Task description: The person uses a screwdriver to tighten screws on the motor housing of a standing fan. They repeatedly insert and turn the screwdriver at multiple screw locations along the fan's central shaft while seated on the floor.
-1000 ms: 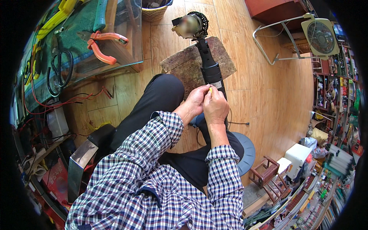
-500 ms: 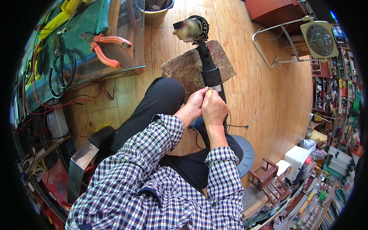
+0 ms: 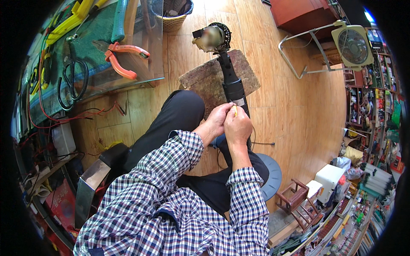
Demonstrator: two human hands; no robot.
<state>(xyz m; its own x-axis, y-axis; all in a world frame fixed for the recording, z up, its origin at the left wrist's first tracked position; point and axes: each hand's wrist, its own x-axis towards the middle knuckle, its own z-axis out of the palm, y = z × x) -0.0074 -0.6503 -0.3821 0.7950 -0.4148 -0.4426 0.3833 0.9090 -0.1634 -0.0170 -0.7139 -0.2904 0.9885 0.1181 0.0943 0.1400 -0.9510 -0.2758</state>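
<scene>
A long black tubular tool (image 3: 233, 87) leans across a worn stone slab (image 3: 200, 79) in front of me. At its far end sits a metal head with a round black ring full of holes (image 3: 224, 34). Both my hands meet at the tool's near part, below a pale label. My right hand (image 3: 239, 127) is closed around a slim yellow thing (image 3: 235, 110), of which only a bit shows between the fingers; its kind I cannot make out. My left hand (image 3: 217, 118) has its fingers pinched against the right hand's fingertips, and what they grip is hidden.
On the glass-topped bench at left lie orange-handled pliers (image 3: 124, 59), black scissors (image 3: 72, 85) and red leads (image 3: 85, 113). A wicker basket (image 3: 173, 21) stands beyond. At right are a fan on a metal frame (image 3: 352, 45), a small wooden stool (image 3: 294, 198) and crowded shelves (image 3: 358, 115).
The hands stay together at the tool and sit slightly lower in view. More of the yellow thing shows in my right hand. The whole view has shifted a little.
</scene>
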